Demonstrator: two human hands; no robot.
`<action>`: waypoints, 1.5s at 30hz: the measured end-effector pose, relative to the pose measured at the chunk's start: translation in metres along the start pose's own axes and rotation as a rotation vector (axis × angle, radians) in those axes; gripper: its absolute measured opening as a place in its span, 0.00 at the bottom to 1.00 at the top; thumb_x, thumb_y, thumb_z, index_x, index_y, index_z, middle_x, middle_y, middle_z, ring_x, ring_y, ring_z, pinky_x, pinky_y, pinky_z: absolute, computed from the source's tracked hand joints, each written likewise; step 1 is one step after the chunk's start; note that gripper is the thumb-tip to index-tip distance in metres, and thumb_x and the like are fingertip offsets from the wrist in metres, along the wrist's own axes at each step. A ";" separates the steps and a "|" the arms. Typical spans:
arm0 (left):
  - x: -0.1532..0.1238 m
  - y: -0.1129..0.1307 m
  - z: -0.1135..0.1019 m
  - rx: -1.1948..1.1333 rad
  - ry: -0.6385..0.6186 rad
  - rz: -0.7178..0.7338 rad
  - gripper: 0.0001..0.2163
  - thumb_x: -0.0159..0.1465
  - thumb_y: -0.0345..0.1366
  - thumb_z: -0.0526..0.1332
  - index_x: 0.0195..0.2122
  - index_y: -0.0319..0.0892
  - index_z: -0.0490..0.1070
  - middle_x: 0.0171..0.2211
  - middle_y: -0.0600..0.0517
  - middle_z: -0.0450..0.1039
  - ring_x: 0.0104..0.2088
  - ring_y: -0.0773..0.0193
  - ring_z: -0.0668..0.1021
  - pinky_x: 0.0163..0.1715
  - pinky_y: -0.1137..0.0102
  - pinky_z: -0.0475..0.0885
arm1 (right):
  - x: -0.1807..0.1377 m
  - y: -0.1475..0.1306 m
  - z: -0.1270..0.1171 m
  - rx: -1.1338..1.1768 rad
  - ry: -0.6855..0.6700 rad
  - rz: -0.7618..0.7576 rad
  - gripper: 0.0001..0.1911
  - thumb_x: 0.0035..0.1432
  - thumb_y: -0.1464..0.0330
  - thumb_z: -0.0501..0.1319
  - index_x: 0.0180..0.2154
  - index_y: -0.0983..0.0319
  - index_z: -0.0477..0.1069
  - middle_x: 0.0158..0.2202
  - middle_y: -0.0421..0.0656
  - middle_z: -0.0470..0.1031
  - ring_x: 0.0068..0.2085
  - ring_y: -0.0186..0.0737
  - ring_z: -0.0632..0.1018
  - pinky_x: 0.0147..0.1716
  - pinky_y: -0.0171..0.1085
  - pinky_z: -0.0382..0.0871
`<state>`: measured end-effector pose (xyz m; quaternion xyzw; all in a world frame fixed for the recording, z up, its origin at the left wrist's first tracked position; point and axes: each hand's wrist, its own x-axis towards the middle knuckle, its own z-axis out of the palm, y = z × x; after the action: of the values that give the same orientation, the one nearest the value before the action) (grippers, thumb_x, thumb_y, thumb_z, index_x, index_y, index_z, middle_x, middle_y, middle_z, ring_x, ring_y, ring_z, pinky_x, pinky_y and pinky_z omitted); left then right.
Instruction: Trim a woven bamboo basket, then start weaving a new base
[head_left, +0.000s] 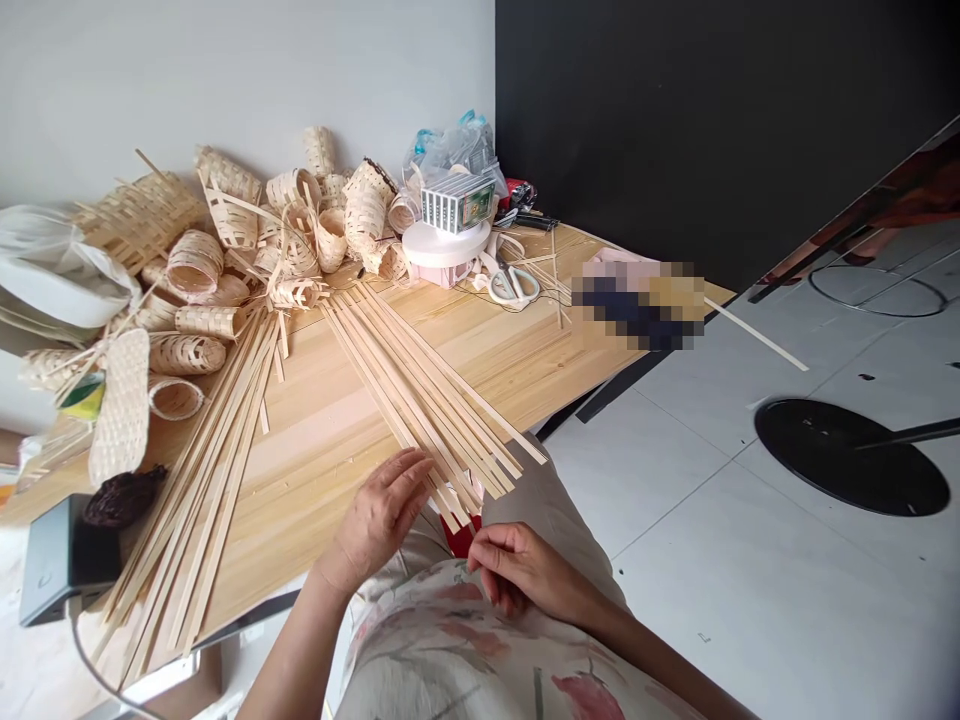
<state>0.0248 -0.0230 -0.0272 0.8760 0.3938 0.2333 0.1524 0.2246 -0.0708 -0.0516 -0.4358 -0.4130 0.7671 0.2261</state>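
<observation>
My left hand (382,515) lies against the near ends of a fan of thin pale bamboo strips (420,400), its fingers over their edge. My right hand (517,570) sits just beside the strip ends, its fingertips pinched together. I cannot tell whether those fingers hold a strip. The strips cross in a small weave at their near end (457,490), partly hidden by my hands. A red item (457,537) shows beneath it, above my floral-patterned lap (480,640).
On the wooden table (322,470) lie a second bundle of strips (202,480) and a heap of woven bamboo pieces (195,265). Scissors (511,285), a white round stand (442,245) and a blurred object (637,305) lie farther off. A black wall (712,120) rises behind.
</observation>
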 end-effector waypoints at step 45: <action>-0.001 -0.008 0.007 -0.133 0.127 -0.071 0.12 0.64 0.29 0.50 0.48 0.41 0.64 0.47 0.45 0.67 0.52 0.61 0.67 0.50 0.63 0.67 | -0.003 0.004 -0.006 0.069 -0.148 -0.086 0.21 0.54 0.50 0.53 0.27 0.62 0.60 0.16 0.34 0.65 0.15 0.26 0.62 0.15 0.28 0.55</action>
<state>0.0232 -0.0190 -0.0371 0.8328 0.4173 0.3082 0.1930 0.2314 -0.0723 -0.0549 -0.3516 -0.4204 0.8004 0.2427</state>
